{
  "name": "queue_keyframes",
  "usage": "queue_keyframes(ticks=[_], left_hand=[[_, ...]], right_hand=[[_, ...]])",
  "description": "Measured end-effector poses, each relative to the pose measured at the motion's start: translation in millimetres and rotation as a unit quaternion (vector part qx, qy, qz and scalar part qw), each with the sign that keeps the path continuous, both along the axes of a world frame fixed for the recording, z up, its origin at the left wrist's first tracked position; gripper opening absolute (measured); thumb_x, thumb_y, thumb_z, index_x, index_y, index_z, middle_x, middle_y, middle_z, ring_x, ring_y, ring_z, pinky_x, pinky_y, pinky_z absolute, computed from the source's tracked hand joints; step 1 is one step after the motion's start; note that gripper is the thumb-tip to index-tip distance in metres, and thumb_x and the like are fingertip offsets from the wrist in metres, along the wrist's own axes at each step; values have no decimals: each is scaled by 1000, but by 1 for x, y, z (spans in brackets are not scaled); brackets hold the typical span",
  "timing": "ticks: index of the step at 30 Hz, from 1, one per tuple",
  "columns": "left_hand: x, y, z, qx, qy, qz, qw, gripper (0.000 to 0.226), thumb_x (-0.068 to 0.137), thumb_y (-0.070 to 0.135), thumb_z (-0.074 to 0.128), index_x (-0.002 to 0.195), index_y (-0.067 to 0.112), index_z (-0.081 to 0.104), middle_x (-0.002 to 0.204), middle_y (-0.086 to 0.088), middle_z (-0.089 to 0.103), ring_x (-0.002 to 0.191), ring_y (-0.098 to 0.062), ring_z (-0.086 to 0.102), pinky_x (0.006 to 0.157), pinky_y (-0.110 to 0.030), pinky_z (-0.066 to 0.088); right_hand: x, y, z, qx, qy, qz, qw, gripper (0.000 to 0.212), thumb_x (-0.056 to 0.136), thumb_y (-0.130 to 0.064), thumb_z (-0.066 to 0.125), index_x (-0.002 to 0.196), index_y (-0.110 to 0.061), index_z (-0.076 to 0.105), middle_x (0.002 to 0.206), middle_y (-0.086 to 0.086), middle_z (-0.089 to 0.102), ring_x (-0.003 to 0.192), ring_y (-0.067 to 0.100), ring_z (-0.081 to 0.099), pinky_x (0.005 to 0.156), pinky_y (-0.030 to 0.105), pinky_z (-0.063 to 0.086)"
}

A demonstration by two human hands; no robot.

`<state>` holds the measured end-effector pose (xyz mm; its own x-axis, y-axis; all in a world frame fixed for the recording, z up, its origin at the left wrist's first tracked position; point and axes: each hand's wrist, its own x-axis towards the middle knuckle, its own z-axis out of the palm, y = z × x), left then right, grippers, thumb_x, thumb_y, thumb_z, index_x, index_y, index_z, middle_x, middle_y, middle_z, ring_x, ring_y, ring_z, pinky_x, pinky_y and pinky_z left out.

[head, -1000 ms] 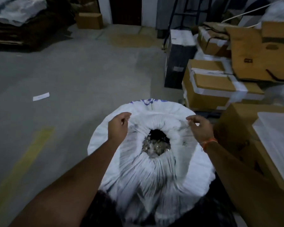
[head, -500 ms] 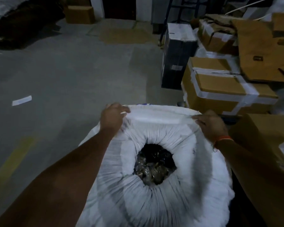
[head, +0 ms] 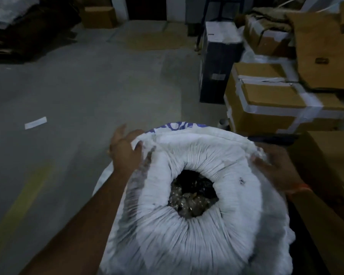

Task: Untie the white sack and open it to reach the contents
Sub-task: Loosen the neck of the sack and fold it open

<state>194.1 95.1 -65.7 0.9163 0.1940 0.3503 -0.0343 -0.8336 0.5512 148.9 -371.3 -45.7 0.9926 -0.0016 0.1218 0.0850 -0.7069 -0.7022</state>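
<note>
Head view showed the left hand (head: 125, 149) at ten o'clock of the white sack (head: 197, 225), fingers spread wide and pressing on the rolled rim without gripping it. The right hand (head: 274, 167), at two o'clock, lay flat against the rim's outer side; whether it pinched any fabric I could not tell. The sack stood at the bottom centre of the view, its mouth (head: 193, 195) partly open on dark, glinting contents. To do this step well, both hands probably needed to push the roll down evenly, working round the rim so it did not bunch. Taped cardboard boxes (head: 282, 104) crowded close at one to three o'clock, likely cramping the right arm. A paper strip (head: 35, 122) lay on the concrete floor (head: 87, 92) at nine o'clock.
</note>
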Motion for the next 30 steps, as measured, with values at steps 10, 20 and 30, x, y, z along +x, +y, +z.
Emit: queue_keyframes(ticks=[10,20,30], left_hand=[[-184,16,13,-471,241,80,845,21,93,26,77,113,25,76,109,-7,71,86,-22,67,71,-24,51],[-199,25,-10,-35,186,23,982,29,87,-7,67,105,10,83,110,-18,76,100,-37,73,87,-33,55],[-189,62,-35,131,262,48,955,29,91,5,65,119,7,76,133,-26,61,115,-46,66,97,-48,54]], right_hand=[[-160,15,2,239,138,-58,959,44,78,-42,82,120,-34,71,139,-4,61,126,17,58,102,46,54],[-135,9,3,-115,111,-70,985,47,86,0,69,131,-16,69,133,14,68,122,32,64,108,34,47],[-134,-31,-7,-203,226,-116,946,56,97,-17,62,151,-25,46,147,15,54,132,28,55,111,29,38]])
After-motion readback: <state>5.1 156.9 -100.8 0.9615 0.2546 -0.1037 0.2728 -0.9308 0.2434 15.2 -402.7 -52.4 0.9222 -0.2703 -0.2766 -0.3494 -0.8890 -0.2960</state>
